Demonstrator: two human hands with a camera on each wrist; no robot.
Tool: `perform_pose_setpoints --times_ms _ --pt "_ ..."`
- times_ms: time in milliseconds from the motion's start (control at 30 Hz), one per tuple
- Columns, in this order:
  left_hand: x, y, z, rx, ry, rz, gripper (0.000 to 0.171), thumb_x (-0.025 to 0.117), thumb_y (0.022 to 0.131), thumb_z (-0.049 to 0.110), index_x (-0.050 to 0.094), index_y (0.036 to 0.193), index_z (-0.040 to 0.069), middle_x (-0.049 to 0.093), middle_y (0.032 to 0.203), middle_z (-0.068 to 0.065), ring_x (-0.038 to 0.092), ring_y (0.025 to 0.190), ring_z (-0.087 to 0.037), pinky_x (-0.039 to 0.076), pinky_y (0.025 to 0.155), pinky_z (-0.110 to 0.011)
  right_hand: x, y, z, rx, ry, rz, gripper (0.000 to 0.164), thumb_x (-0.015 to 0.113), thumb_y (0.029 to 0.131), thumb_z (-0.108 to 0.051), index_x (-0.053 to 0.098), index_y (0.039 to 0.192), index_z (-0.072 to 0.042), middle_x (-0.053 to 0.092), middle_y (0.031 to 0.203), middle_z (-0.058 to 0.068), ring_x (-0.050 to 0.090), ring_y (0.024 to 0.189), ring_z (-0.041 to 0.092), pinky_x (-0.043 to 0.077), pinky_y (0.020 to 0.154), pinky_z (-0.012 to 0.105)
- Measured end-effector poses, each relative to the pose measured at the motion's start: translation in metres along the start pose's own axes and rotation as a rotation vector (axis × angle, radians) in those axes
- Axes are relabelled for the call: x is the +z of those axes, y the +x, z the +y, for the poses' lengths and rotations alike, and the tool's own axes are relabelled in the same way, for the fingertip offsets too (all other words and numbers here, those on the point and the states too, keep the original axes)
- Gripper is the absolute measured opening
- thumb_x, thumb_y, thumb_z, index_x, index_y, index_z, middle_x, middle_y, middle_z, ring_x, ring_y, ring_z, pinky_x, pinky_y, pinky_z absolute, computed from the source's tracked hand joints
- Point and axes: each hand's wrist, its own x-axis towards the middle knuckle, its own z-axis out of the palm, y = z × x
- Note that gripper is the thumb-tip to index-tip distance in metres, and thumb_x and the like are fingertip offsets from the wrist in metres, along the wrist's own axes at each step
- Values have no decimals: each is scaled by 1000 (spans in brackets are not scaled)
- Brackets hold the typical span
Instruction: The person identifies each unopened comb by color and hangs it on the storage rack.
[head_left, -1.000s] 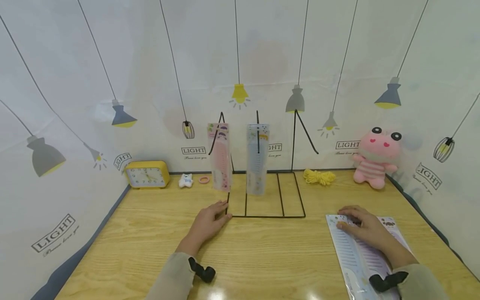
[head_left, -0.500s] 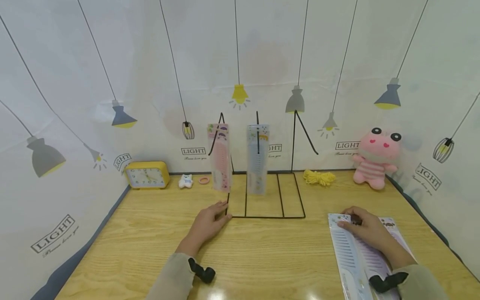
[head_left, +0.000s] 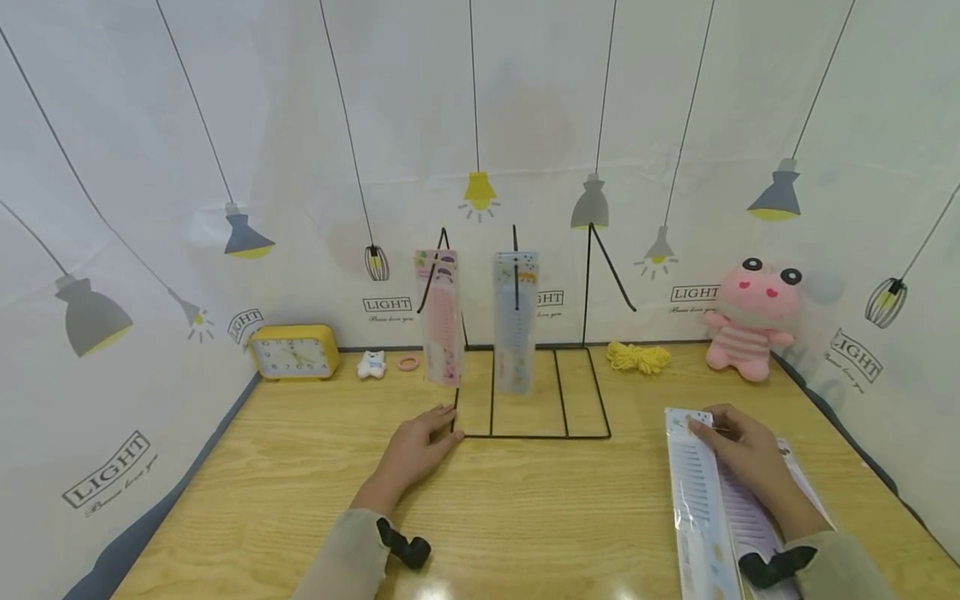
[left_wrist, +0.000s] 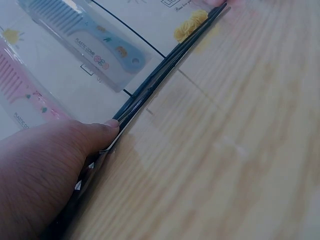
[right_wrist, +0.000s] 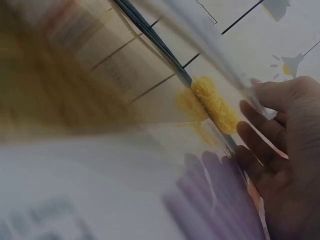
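Note:
In the head view, my right hand (head_left: 750, 454) pinches the top end of a packaged blue comb (head_left: 697, 492), its bag raised and tilted. A packaged purple comb (head_left: 753, 517) lies on the table beneath that hand, partly hidden. My left hand (head_left: 412, 454) holds the front left corner of a black wire display rack (head_left: 551, 436); in the left wrist view its thumb (left_wrist: 102, 131) presses along the base wire. From the rack's left hook hangs a packaged pink comb (head_left: 441, 325), and from its middle hook another packaged blue comb (head_left: 514, 329). The right hook (head_left: 615, 271) is bare.
Along the back stand a yellow alarm clock (head_left: 294, 352), a small white bear figure (head_left: 371, 364), a pink ring (head_left: 408, 363), a yellow yarn bundle (head_left: 637, 357) and a pink plush toy (head_left: 753, 325). A printed cloth wall (head_left: 300, 167) surrounds the wooden table (head_left: 525, 517).
My right hand has gone from resting on the packaged blue comb to pinching and lifting its top end, away from the purple one. The left hand stays at the rack corner.

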Motion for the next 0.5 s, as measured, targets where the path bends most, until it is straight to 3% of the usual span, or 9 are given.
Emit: perform_pose_setpoints --times_ms 133,267,500 --pt "-1 -1 1 -3 -8 -4 53 65 99 41 58 143 12 52 149 -3 42 142 -27 34 117 -51 -2 0 -3 90 92 44 45 66 96 -48 65 117 -8 64 99 2 53 84 8 45 65 21" --pt "-1 -1 2 -5 -14 -3 54 65 99 40 58 143 12 52 149 -3 42 142 -27 34 117 -51 -3 1 -5 159 156 123 46 72 91 -49 69 107 -6 66 87 -6 53 76 8 44 59 21" --pt "-1 0 2 -5 -16 -1 53 65 98 40 58 143 12 52 148 -2 42 142 -27 33 117 -51 -4 0 -8 187 209 175 41 78 87 -45 75 99 -6 70 81 -12 54 73 6 43 59 20"
